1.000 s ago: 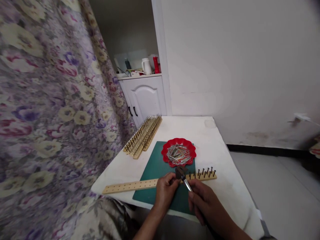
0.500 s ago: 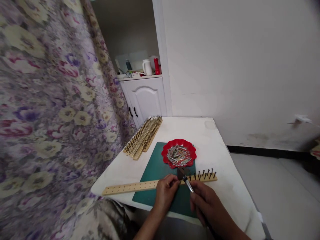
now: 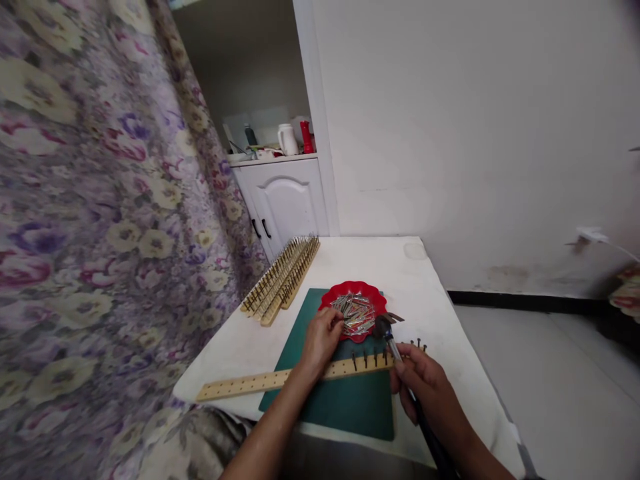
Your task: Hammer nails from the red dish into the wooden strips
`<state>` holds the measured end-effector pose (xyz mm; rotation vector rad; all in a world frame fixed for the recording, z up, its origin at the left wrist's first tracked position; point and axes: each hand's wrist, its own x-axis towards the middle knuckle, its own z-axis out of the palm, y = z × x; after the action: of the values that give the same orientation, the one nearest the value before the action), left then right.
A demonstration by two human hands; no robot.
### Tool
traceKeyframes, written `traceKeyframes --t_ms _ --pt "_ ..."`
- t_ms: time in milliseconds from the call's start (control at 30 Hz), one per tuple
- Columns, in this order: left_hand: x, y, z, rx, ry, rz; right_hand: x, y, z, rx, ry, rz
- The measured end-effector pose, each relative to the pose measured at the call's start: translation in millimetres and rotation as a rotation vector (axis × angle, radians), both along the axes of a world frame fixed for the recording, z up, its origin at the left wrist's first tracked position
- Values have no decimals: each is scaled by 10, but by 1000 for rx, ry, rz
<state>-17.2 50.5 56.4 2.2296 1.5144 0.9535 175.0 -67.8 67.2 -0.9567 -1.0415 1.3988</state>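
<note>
My left hand point(image 3: 321, 337) is at the left edge of a red scalloped dish point(image 3: 356, 288) heaped with loose nails point(image 3: 359, 310). Its fingertips are drawn together; whether a nail is between them I cannot make out. In my right hand point(image 3: 425, 383) is a claw hammer point(image 3: 391, 345) with a metal shaft and dark grip, its head raised by the dish's lower right rim. Below my left wrist lies a wooden strip point(image 3: 245, 385) with rows of small holes. Dark nails point(image 3: 366, 360) stand upright along its right part, some hidden by my right hand.
A green cutting mat point(image 3: 350, 413) lies under the strip and dish on the white-covered table point(image 3: 395, 260). Several wooden strips full of upright nails point(image 3: 283, 280) lie at the back left. A floral curtain point(image 3: 125, 267) hangs left; a white cabinet point(image 3: 287, 207) stands behind.
My left hand has moved up from the strip to the dish of nails. The hammer has lifted away from the strip and slightly right, uncovering upright nails there.
</note>
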Motion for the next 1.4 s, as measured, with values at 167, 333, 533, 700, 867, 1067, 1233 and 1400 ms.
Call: traceKeyframes --t_ms 167,333,533,700,867,1067,1233,1400 --pt "118 322 -40 -77 329 30 -7 -4 -6 11 -14 15" --pt "194 453 -100 -118 426 68 -6 -2 -12 11 -18 10" --pt "180 455 -111 -101 393 55 1 -5 -26 0 -18 3" --pt "97 342 -28 -19 248 25 4 -15 -24 -1 -34 0" --pt "-60 25 -4 -2 -341 41 -4 -25 -20 11 -33 11" --pt "-149 -442 -237 -358 -775 21 -29 -54 -7 3 -21 23" --pt "-96 -577 -359 -385 -754 34 -63 -84 -27 13 -28 59" --pt "-77 -580 -362 -322 -641 57 -83 -98 -34 19 -22 73"
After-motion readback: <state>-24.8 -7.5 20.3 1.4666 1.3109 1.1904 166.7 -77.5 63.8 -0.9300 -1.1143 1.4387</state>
